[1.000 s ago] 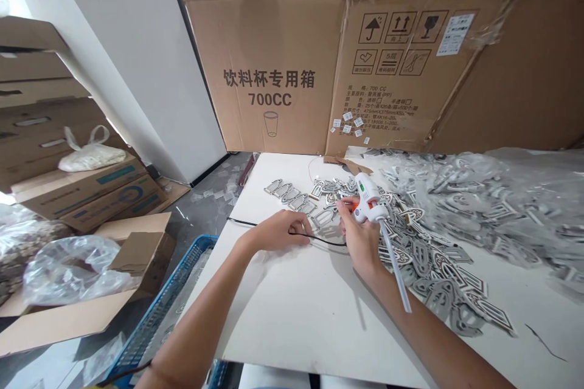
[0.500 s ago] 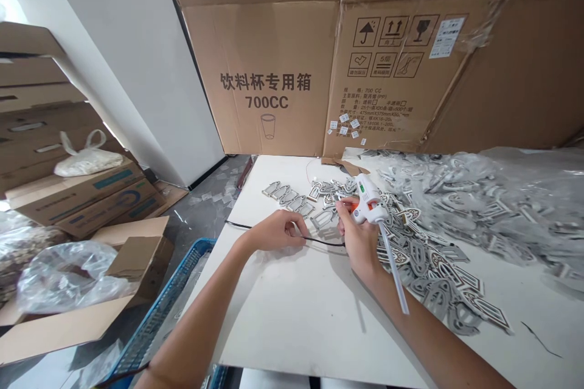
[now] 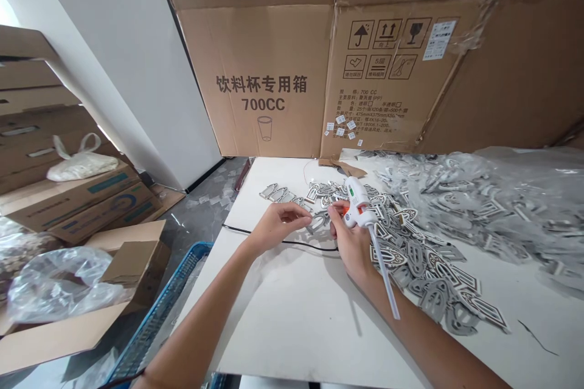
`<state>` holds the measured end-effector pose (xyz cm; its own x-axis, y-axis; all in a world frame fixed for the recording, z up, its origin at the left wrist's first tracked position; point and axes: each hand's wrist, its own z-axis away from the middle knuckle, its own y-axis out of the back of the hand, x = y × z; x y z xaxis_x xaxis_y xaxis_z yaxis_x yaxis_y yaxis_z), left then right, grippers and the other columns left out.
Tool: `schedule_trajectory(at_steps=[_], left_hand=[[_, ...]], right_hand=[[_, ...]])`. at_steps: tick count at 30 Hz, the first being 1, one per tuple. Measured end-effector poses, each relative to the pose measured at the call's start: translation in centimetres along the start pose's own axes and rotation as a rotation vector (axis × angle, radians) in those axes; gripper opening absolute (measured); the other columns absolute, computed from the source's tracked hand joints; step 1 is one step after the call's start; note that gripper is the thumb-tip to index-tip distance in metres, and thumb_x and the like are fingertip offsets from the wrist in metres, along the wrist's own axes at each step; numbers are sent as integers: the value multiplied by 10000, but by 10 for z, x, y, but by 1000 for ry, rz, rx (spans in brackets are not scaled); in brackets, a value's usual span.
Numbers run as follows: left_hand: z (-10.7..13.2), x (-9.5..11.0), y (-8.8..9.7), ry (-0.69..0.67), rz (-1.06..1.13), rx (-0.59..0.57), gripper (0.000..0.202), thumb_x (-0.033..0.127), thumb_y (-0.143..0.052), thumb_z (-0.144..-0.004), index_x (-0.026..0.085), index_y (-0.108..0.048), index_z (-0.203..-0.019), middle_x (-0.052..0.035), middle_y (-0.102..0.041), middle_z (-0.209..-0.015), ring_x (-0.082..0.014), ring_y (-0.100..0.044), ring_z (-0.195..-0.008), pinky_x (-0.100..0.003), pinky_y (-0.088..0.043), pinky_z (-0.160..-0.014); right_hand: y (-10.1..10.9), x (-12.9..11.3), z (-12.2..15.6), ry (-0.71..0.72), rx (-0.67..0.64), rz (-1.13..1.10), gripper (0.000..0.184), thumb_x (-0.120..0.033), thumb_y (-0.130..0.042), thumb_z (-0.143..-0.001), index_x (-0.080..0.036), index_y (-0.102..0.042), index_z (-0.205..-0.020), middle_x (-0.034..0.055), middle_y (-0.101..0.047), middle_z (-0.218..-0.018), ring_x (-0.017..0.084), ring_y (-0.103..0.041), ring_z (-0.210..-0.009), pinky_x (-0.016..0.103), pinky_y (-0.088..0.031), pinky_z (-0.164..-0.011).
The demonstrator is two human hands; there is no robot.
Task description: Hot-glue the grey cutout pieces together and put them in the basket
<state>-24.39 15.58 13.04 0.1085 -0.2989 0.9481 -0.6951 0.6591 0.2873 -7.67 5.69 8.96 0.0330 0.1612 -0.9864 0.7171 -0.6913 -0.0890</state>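
My right hand [image 3: 353,243] is wrapped round a white hot glue gun [image 3: 357,197] with an orange trigger; a clear glue stick [image 3: 385,273] sticks out of its rear end toward me. To the left, my left hand [image 3: 280,226] is held just above the table, its thumb and fingertips close together in a pinch. Those fingertips are beside a grey arch-shaped piece [image 3: 318,222]; whether they hold anything is hidden. Below the left hand, a black cord [image 3: 310,247] runs across the table to the right hand. More flat arch pieces [image 3: 278,192] lie in a row behind.
On the white table [image 3: 292,316], a heap of grey and patterned pieces [image 3: 424,255] spreads to the right, with plastic-wrapped ones [image 3: 456,194] behind. A large cardboard sheet [image 3: 274,42] stands at the back. A blue crate [image 3: 155,310] and an opened carton [image 3: 141,267] are at left.
My left hand has moved away from the black cord, up toward the grey arch piece, and its fingers have stretched forward. The right hand keeps the glue gun almost in place.
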Motion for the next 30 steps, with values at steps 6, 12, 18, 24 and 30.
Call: schedule_trajectory(at_steps=[6,12,18,24,30], left_hand=[[0,-2,-17,61,-43,209,286,482,-854,-794,199,-813,-811,-19,-722,-742,-107,-451,-573,-271,-359,-547],[1,-1,-19,81,-55,254,272,467,-866,-765,200,-816,-780,-11,-710,-711,-89,-300,-544,-274,-237,-508],[2,-1,-22,104,-56,278,292,481,-863,-757,197,-797,-746,7,-647,-624,-89,-266,-524,-281,-198,-505],[3,-4,-28,77,-59,299,290,466,-850,-784,199,-753,-728,3,-649,-650,-107,-353,-548,-279,-270,-535],[3,-4,-26,-113,-179,365,270,434,-867,-788,235,-772,-945,-29,-737,-914,-168,-584,-785,-282,-443,-703]], right_hand=[[-1,0,6,34,-104,46,442,-658,-708,-896,-232,-677,-1010,-41,-637,-631,177,-589,-581,303,-459,-607],[-1,1,6,84,-124,20,357,-578,-664,-970,-232,-643,-1058,-49,-641,-640,161,-599,-584,292,-480,-636],[-2,-2,7,82,-133,0,318,-545,-663,-983,-237,-627,-1053,-53,-643,-639,155,-600,-585,285,-496,-644],[-5,-4,11,78,-144,-69,281,-497,-685,-976,-232,-619,-1039,-66,-614,-620,143,-581,-583,264,-483,-608],[-8,-3,6,6,-109,-205,363,-501,-761,-898,-214,-608,-1057,-70,-599,-614,136,-571,-555,249,-460,-547]])
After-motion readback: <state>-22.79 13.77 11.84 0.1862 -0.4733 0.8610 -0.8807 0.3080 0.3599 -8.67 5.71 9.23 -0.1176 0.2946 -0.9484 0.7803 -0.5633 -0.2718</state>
